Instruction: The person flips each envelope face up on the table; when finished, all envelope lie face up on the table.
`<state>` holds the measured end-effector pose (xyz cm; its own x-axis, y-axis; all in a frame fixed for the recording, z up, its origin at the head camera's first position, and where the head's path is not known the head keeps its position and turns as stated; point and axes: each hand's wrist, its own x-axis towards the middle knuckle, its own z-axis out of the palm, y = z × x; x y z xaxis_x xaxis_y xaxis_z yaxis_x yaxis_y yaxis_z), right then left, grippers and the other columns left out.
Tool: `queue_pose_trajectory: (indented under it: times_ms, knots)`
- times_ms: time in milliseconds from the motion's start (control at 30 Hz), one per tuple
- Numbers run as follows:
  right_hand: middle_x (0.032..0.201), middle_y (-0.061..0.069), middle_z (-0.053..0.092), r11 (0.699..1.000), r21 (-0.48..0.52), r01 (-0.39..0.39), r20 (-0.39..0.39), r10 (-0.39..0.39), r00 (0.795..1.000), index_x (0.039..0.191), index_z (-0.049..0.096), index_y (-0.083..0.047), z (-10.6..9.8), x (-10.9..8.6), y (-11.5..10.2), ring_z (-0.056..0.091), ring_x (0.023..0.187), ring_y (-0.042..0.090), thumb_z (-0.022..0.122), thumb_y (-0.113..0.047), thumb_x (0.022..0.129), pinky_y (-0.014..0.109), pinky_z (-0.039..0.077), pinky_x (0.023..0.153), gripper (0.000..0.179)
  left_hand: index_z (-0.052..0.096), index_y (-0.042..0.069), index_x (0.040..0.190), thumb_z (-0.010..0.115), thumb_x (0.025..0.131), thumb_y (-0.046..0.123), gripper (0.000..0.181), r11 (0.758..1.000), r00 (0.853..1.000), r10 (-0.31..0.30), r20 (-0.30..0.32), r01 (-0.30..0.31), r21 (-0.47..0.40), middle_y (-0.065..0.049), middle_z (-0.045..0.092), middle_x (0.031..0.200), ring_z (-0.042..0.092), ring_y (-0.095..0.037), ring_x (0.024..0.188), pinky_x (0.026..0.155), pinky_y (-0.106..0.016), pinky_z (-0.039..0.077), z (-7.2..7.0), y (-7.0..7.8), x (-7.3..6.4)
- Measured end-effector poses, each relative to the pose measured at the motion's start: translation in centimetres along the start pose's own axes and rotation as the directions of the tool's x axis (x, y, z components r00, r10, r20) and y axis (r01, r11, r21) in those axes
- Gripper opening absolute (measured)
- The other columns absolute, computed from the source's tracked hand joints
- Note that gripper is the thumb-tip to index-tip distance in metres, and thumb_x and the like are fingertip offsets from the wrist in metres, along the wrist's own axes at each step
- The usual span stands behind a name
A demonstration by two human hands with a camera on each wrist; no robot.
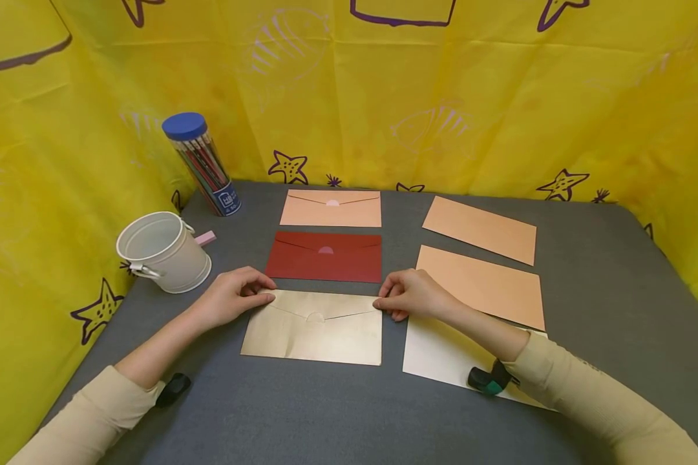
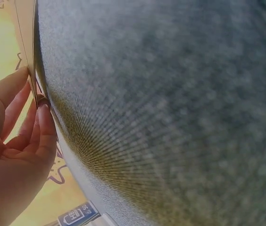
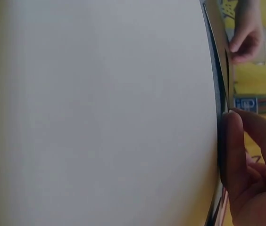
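A gold envelope (image 1: 320, 339) lies on the grey table with its flap side up, below a red envelope (image 1: 326, 266) and a peach envelope (image 1: 328, 210). My left hand (image 1: 238, 296) pinches its upper left corner between thumb and fingers. At the upper right corner my right hand (image 1: 410, 294) pinches the same envelope with thumb and forefinger. In the left wrist view, the left hand (image 2: 20, 127) has the envelope's edge between thumb and fingertips. The right wrist view has the right hand (image 3: 253, 160) at the opposite edge.
To the right lie two peach sheets (image 1: 483, 232) and a cream sheet (image 1: 439, 352), partly under my right forearm. On the left stand a white bucket (image 1: 180, 258) and a blue-lidded tube of pencils (image 1: 206, 168). A pink block (image 1: 206, 237) sits beside the bucket. Yellow cloth (image 1: 349, 97) borders the table.
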<state>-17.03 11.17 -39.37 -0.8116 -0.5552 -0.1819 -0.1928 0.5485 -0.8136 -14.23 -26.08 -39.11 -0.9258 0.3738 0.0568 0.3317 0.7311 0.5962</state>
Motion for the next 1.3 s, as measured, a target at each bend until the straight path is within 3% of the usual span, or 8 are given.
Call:
queue_pose_trajectory:
  times_ms: [633, 933, 1133, 1300]
  knots:
    - [0.059, 0.001, 0.064, 1.0, 0.025, -0.008, -0.012, 0.008, 1.0, 0.087, 0.064, -0.006, -0.1, 0.1, 0.0, 0.063, 0.051, 0.016, 0.079, -0.018, 0.083, 0.031, 0.055, 0.053, 0.02, 0.072, 0.011, 0.1, 0.073, 0.088, 0.013, 0.012, 0.99, 0.992, 0.123, -0.02, -0.121, 0.066, 0.005, 0.065, 0.09, 0.056, -0.016, 0.086, 0.076, -0.037, 0.048, 0.4, 0.2, 0.3]
    - [0.065, 0.002, 0.065, 0.999, 0.045, 0.029, -0.046, -0.027, 0.999, 0.093, 0.067, -0.008, -1.2, -0.8, 1.1, 0.065, 0.055, 0.018, 0.076, -0.021, 0.087, 0.031, 0.055, 0.056, 0.017, 0.072, 0.01, 0.103, 0.074, 0.087, 0.011, 0.016, 0.971, 0.978, 0.208, -0.001, -0.206, 0.118, 0.001, 0.066, 0.099, 0.058, -0.018, 0.095, 0.083, -0.041, 0.049, 0.9, 0.9, 1.0]
    - [0.076, 0.005, 0.068, 0.996, 0.05, 0.072, -0.156, -0.064, 0.986, 0.097, 0.068, -0.009, -3.6, -2.4, 2.2, 0.066, 0.064, 0.02, 0.072, -0.021, 0.09, 0.031, 0.056, 0.06, 0.015, 0.069, 0.012, 0.112, 0.072, 0.09, 0.018, 0.023, 0.964, 0.969, 0.246, 0.017, -0.246, 0.105, 0.0, 0.066, 0.106, 0.057, -0.017, 0.103, 0.09, -0.041, 0.048, 1.8, 3.1, 2.9]
    - [0.089, 0.003, 0.069, 0.997, -0.023, 0.076, -0.285, -0.08, 0.955, 0.102, 0.069, -0.013, -6.5, -3.8, 3.9, 0.064, 0.082, 0.019, 0.069, -0.028, 0.092, 0.028, 0.055, 0.066, 0.018, 0.067, 0.013, 0.116, 0.069, 0.092, 0.023, 0.026, 0.945, 0.952, 0.307, 0.023, -0.307, 0.111, 0.001, 0.065, 0.113, 0.056, -0.015, 0.106, 0.091, -0.039, 0.048, 2.9, 5.6, 5.7]
